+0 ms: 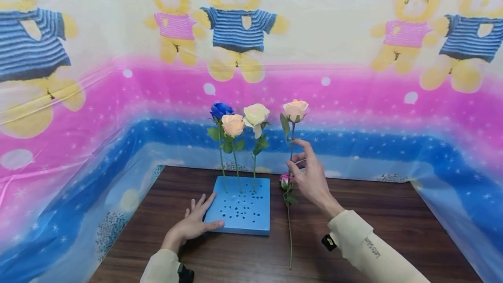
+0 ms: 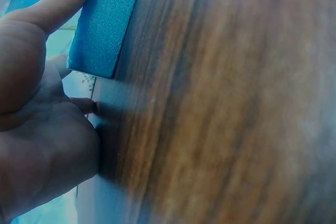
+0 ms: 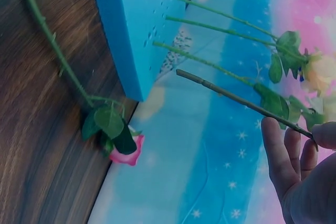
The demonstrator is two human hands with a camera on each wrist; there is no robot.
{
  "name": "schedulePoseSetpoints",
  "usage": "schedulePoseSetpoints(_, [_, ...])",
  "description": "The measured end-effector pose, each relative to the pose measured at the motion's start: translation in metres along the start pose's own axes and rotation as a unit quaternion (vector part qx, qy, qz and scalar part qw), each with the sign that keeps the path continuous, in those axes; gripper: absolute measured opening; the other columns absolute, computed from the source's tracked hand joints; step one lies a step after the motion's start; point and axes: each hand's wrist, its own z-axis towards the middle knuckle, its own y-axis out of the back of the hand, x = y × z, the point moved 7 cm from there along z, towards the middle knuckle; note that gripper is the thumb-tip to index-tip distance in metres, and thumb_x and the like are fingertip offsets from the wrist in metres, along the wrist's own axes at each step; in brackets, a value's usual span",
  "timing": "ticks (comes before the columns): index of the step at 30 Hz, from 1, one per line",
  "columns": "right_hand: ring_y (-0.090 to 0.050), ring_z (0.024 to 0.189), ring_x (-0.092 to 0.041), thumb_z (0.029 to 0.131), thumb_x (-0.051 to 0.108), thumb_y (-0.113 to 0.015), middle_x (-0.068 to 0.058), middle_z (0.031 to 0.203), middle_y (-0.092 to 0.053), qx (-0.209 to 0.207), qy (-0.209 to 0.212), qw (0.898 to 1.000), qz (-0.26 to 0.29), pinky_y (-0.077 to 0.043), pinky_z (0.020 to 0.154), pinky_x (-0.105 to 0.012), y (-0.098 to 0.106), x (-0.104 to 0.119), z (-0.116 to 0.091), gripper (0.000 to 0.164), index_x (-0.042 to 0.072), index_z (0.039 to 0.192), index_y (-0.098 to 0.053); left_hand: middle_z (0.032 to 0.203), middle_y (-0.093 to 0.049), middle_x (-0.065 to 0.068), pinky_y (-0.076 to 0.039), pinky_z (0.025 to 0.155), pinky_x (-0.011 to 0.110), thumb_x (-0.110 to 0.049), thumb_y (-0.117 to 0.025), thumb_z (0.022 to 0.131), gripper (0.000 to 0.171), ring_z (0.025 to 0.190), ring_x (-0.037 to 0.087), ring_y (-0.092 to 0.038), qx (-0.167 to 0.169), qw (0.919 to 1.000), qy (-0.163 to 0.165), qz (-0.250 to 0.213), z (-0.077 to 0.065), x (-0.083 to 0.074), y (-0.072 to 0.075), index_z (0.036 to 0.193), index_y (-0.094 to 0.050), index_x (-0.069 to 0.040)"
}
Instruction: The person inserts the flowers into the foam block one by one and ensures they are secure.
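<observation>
My right hand (image 1: pixel 312 182) pinches the stem (image 3: pixel 231 98) of a pale pink rose (image 1: pixel 295 110), bloom up, to the right of a blue foam block (image 1: pixel 251 227). The stem's lower end hangs free in the right wrist view. With fingers spread, my left hand (image 1: pixel 191 223) rests against the block's left side, the thumb along its near left corner. Standing in holes at the block's back are a blue rose (image 1: pixel 221 110), a peach rose (image 1: pixel 233 125) and a white rose (image 1: pixel 256 115). The block's top has many small holes.
A pink-and-white rose (image 1: pixel 284 181) lies on the dark wooden table (image 1: pixel 129 248) right of the block, its long stem toward the near edge. Behind and beside the table hangs a cloth (image 1: pixel 334 47) printed with bears.
</observation>
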Motion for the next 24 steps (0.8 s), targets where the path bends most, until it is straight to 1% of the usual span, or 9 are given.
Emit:
schedulePoseSetpoints(5, [-0.076, 0.094, -0.04, 0.111, 0.01, -0.07, -0.013, 0.113, -0.066, 0.003, -0.001, 1.0, 0.005, -0.069, 0.069, -0.053, -0.008, 0.002, 0.002, 0.061, 0.033, 0.164, -0.047, 0.185, 0.01, 0.026, 0.018, 0.125, 0.08, -0.045, -0.083, 0.102, 0.107, 0.164, 0.054, 0.03, 0.002, 1.0, -0.003, -0.007, 0.001, 0.0, 0.0, 0.181, -0.015, -0.022])
schedulePoseSetpoints(8, [-0.076, 0.095, -0.041, 0.111, 0.009, -0.071, -0.013, 0.113, -0.065, 0.005, -0.003, 1.0, 0.011, -0.069, 0.071, -0.056, -0.012, 0.003, 0.002, 0.062, 0.034, 0.163, -0.048, 0.185, 0.01, 0.024, 0.017, 0.126, 0.08, -0.045, -0.083, 0.102, 0.107, 0.164, 0.053, 0.03, 0.002, 1.0, -0.001, -0.007, 0.0, 0.001, 0.0, 0.181, -0.016, -0.023])
schedulePoseSetpoints(10, [-0.076, 0.094, -0.04, 0.111, 0.009, -0.071, -0.012, 0.113, -0.066, 0.006, -0.003, 1.0, 0.011, -0.069, 0.07, -0.052, -0.016, 0.004, 0.003, 0.062, 0.034, 0.162, -0.048, 0.185, 0.009, 0.025, 0.017, 0.125, 0.08, -0.044, -0.084, 0.102, 0.106, 0.164, 0.053, 0.03, 0.0, 1.0, 0.0, -0.008, -0.001, 0.0, 0.0, 0.181, -0.017, -0.023])
schedulePoseSetpoints(15, [-0.075, 0.089, -0.029, 0.11, 0.009, -0.072, -0.011, 0.112, -0.066, 0.015, 0.002, 1.0, 0.015, -0.069, 0.066, -0.043, -0.029, 0.009, 0.004, 0.061, 0.034, 0.162, -0.049, 0.185, 0.007, 0.025, 0.016, 0.126, 0.08, -0.043, -0.084, 0.101, 0.106, 0.164, 0.053, 0.029, -0.003, 0.9999, 0.005, -0.008, -0.001, 0.001, 0.0, 0.181, -0.018, -0.023])
schedulePoseSetpoints(18, [-0.075, 0.089, -0.026, 0.11, 0.01, -0.072, -0.01, 0.112, -0.066, 0.022, 0.003, 1.0, 0.018, -0.068, 0.064, -0.039, -0.037, 0.011, 0.005, 0.062, 0.036, 0.162, -0.049, 0.185, 0.007, 0.024, 0.016, 0.126, 0.079, -0.043, -0.084, 0.101, 0.106, 0.164, 0.053, 0.029, -0.004, 1.0, 0.006, -0.007, -0.001, 0.001, 0.001, 0.181, -0.017, -0.023])
schedulePoseSetpoints(22, [-0.077, 0.09, -0.029, 0.11, 0.01, -0.073, -0.009, 0.111, -0.066, 0.031, 0.01, 0.999, 0.023, -0.068, 0.063, -0.035, -0.048, 0.014, 0.005, 0.063, 0.037, 0.161, -0.049, 0.185, 0.009, 0.025, 0.016, 0.126, 0.08, -0.044, -0.084, 0.102, 0.106, 0.164, 0.053, 0.029, -0.003, 1.0, 0.001, -0.006, -0.001, 0.0, 0.0, 0.181, -0.016, -0.022])
schedulePoseSetpoints(23, [-0.077, 0.091, -0.032, 0.109, 0.009, -0.073, -0.009, 0.11, -0.066, 0.034, 0.012, 0.999, 0.026, -0.068, 0.063, -0.035, -0.051, 0.015, 0.005, 0.063, 0.036, 0.161, -0.049, 0.185, 0.009, 0.025, 0.016, 0.126, 0.08, -0.043, -0.084, 0.102, 0.106, 0.164, 0.053, 0.029, -0.002, 1.0, 0.0, -0.006, -0.001, 0.0, 0.0, 0.181, -0.016, -0.022])
schedulePoseSetpoints(24, [-0.077, 0.093, -0.034, 0.109, 0.009, -0.073, -0.009, 0.11, -0.066, 0.038, 0.014, 0.999, 0.03, -0.069, 0.065, -0.038, -0.054, 0.015, 0.005, 0.063, 0.036, 0.161, -0.049, 0.185, 0.009, 0.025, 0.016, 0.126, 0.08, -0.043, -0.084, 0.102, 0.106, 0.164, 0.053, 0.029, -0.001, 1.0, -0.001, -0.007, -0.001, -0.001, 0.0, 0.181, -0.016, -0.022])
